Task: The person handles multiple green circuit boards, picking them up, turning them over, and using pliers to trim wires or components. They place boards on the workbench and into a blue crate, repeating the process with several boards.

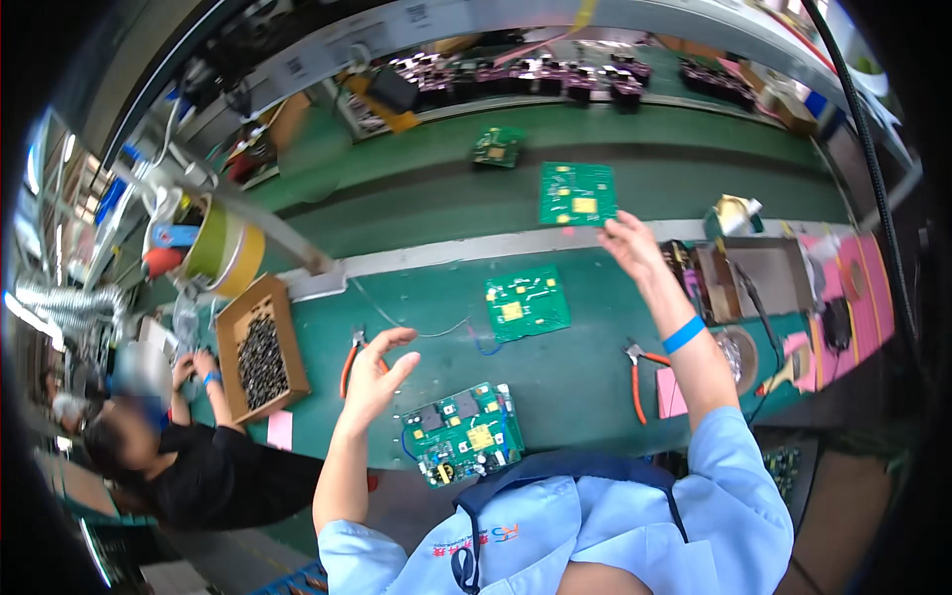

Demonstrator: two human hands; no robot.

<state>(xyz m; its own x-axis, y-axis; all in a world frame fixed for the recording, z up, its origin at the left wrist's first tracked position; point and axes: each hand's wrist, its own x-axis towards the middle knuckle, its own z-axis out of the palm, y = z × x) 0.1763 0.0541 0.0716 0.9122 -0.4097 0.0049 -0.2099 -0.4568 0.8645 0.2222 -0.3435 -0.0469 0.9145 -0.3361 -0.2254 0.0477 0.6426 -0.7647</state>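
Note:
My right hand (pixel 635 245) is stretched out beyond the far edge of the bench, its fingers closed on the near right corner of a green circuit board (pixel 563 188). Open and slightly blurred, my left hand (pixel 375 377) hovers over the bench with thumb and fingers apart, holding nothing. Beside it lie cutting pliers with orange handles (pixel 349 365). A second green board (pixel 540 315), with blue wire at its near edge, lies mid-bench. Close to my body, a board with tall components mounted on it (pixel 461 433) rests on the green mat.
Another board (pixel 498 146) sits on the green strip behind the bench. Orange-handled pliers (pixel 637 385) lie at right, near an open tray (pixel 764 280) and a brush (pixel 788 370). At left, a cardboard box (pixel 290 349) holds small dark parts; a co-worker's hands (pixel 198 367) are beside it.

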